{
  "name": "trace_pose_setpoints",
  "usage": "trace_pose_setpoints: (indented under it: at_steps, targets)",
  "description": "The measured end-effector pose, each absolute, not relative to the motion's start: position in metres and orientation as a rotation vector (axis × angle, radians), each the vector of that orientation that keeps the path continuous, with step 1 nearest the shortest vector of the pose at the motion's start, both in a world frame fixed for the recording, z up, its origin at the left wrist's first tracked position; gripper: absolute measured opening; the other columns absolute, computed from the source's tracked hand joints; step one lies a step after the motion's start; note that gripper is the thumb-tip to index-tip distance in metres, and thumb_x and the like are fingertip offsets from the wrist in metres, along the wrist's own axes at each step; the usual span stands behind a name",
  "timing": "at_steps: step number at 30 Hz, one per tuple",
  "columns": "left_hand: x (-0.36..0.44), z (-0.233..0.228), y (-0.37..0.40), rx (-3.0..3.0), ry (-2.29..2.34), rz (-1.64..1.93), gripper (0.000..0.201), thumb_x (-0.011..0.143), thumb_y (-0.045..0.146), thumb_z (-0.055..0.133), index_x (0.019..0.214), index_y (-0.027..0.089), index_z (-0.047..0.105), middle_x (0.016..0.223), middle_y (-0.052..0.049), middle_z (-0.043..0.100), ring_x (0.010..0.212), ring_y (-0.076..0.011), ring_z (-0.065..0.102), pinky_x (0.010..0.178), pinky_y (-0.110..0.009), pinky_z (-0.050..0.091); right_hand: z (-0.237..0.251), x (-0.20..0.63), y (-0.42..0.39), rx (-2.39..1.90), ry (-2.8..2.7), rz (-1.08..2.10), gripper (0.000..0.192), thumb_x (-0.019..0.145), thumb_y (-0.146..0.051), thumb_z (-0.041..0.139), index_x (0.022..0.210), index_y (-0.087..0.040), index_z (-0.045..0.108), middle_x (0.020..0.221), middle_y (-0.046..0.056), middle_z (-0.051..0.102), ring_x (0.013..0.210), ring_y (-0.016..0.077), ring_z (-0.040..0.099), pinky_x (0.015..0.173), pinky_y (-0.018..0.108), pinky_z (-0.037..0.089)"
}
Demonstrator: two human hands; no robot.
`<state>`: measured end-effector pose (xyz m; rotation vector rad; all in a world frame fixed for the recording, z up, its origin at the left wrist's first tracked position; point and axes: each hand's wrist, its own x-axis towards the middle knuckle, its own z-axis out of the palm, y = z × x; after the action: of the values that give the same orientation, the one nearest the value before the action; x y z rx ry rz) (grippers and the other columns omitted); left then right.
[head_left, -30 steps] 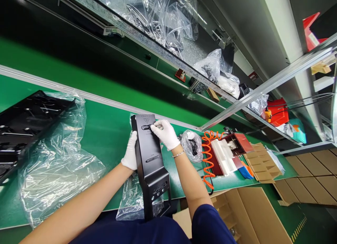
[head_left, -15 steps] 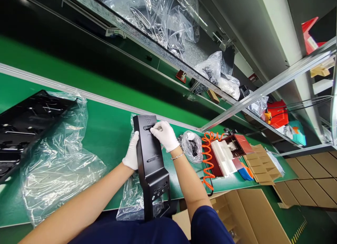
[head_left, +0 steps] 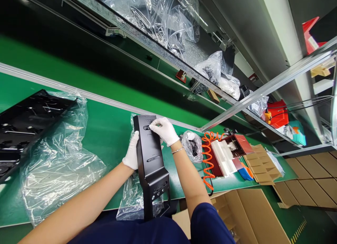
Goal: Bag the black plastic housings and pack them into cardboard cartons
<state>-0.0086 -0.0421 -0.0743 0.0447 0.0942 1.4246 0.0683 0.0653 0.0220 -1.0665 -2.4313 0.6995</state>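
A long black housing with slots, a triangular warning mark and a stepped lower end stands tilted towards me over the bench. Gloved in white, my left hand grips its left edge, with the fingers partly hidden behind it. My right hand, also gloved, has thumb and forefinger pinched at the upper slot of the housing. Whatever is between those fingertips is too small to make out. Under the housing's lower part lies a clear plastic bag.
To the left, a second black part lies partly on a clear plastic sheet. On the right are a bag of small black parts, a coiled orange hose and a red-and-white fixture. A shelf rail crosses above.
My right hand's fingers have shifted slightly at the upper slot, and the wrist has turned a little. My left hand and the housing have stayed in place.
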Motion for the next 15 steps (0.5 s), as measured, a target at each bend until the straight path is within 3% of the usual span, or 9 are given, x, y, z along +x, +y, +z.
trace_pose_setpoints:
  at_steps: [3,8,10,15]
  targets:
    - [-0.008,-0.073,-0.043,0.056,0.093,1.442,0.068,0.090,0.064,0.048,0.140,0.019,0.054,0.115,-0.012,0.076,0.098,-0.0294,0.073,0.094,-0.047,0.057,0.020,0.071,0.068,-1.009,-2.333,0.766,0.004,0.083,-0.025,0.071,0.082,-0.020,0.072,0.095,0.002,0.070,0.099,0.0168,0.062,0.096,0.032,0.048]
    - [-0.008,-0.077,-0.043,0.078,0.117,1.407,0.077,0.088,0.069,0.046,0.144,0.018,0.051,0.120,-0.015,0.073,0.105,-0.0341,0.071,0.100,-0.053,0.053,0.011,0.070,0.066,-1.180,-1.901,1.118,0.043,0.084,-0.040,0.071,0.120,-0.017,0.063,0.122,0.011,0.068,0.113,0.0183,0.065,0.101,0.034,0.051]
    - [-0.008,-0.080,-0.042,0.035,0.164,1.412,0.074,0.089,0.068,0.046,0.146,0.021,0.049,0.117,-0.012,0.075,0.107,-0.0336,0.071,0.101,-0.052,0.052,0.008,0.066,0.062,-1.190,-1.922,1.293,0.053,0.078,-0.046,0.077,0.121,-0.018,0.063,0.119,0.009,0.071,0.110,0.0190,0.067,0.098,0.033,0.053]
    - [-0.007,-0.083,-0.042,-0.062,0.297,1.512,0.065,0.091,0.059,0.050,0.144,0.022,0.052,0.111,-0.009,0.077,0.098,-0.0297,0.073,0.097,-0.046,0.056,0.003,0.056,0.054,-1.103,-1.870,1.573,0.042,0.077,-0.047,0.077,0.107,-0.019,0.068,0.101,0.003,0.076,0.086,0.0157,0.071,0.082,0.029,0.059]
